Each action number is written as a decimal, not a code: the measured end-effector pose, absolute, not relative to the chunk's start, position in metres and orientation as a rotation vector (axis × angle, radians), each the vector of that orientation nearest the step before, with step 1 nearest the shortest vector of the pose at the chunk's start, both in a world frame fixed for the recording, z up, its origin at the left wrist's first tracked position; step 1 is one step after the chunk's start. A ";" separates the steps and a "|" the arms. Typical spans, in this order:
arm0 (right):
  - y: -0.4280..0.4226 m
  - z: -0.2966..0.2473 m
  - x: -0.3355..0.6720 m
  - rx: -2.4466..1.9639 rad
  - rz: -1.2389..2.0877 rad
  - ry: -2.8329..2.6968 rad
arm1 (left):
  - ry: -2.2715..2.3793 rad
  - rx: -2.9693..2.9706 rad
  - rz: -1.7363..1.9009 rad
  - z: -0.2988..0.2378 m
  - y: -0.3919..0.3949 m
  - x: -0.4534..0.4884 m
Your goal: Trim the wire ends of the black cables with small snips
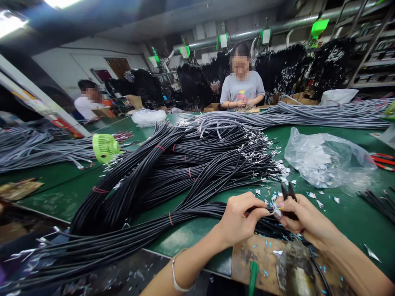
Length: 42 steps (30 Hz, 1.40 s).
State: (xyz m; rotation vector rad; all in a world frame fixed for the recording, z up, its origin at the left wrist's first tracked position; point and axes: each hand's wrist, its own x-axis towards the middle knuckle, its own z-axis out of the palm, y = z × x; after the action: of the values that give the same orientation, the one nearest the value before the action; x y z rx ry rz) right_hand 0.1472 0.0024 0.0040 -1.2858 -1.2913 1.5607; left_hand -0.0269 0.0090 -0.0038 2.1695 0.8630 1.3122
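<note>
My left hand (242, 216) pinches a black cable near its stripped end. Thin wires with some white and yellow in them (277, 209) stick out of that end, between my two hands. With its fingertips my right hand (298, 216) grips these wires. Dark cutters (288, 191) are also held in the right hand, their two pointed tips apart and facing up, away from the cable. Bundles of black cables (148, 181), tied with red bands, lie to the left and beyond the hands. Their stripped ends show white strands.
A brown board (243, 255) with a worn metal block (298, 267) and a green handle (253, 275) sits below my hands. Scraps (319, 201) litter the green table. Beyond are a plastic bag (330, 160), red-handled pliers (382, 160), a green fan (105, 148), grey cables (293, 113) and two people.
</note>
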 end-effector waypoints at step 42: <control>-0.011 0.003 0.153 -1.105 0.599 -1.594 | 0.983 2.068 1.231 0.002 0.008 -0.029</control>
State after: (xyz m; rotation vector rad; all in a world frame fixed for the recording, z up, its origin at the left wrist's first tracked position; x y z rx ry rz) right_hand 0.1534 -0.0109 0.0029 -1.1046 -1.5942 0.5990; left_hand -0.0290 0.0085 0.0017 2.0683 0.9827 1.2312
